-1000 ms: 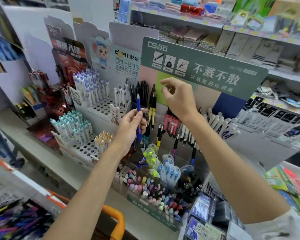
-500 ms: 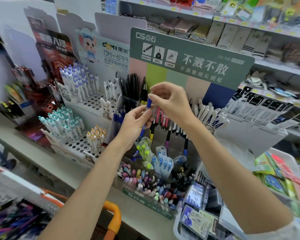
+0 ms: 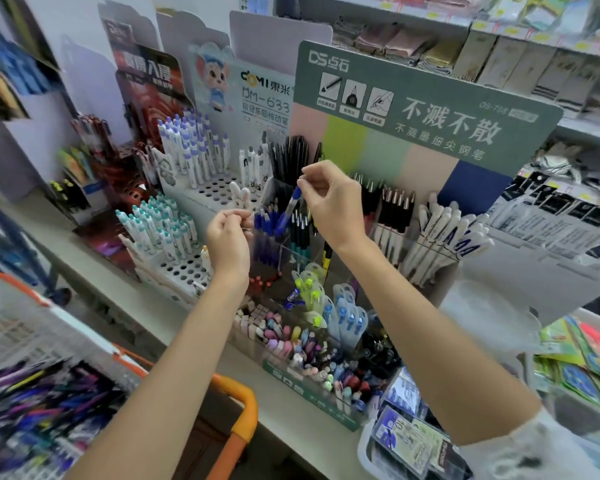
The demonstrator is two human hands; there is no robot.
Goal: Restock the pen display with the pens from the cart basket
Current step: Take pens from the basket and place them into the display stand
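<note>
My right hand [image 3: 329, 202] pinches the top of a blue pen [image 3: 289, 211], which hangs tilted, tip down, over the clear compartment of blue pens [image 3: 265, 225] in the green-headed pen display [image 3: 430, 109]. Just left of that compartment is my left hand [image 3: 227, 237], its fingertips pinched together and apart from the pen; I see nothing in it. The white cart basket [image 3: 21, 327] sits at lower left with a blurred heap of loose pens [image 3: 42, 403] inside.
White pens with purple caps [image 3: 191, 150] and teal-capped pens [image 3: 160, 223] stand in holed racks to the left. Black pens [image 3: 392, 209] and white pens [image 3: 444, 233] fill the display's right side. The orange cart handle [image 3: 243, 410] presses against the shelf front.
The blue pen passed from my left hand to my right hand, which now holds it alone and lower, over the blue pens. My left hand let go and drew left.
</note>
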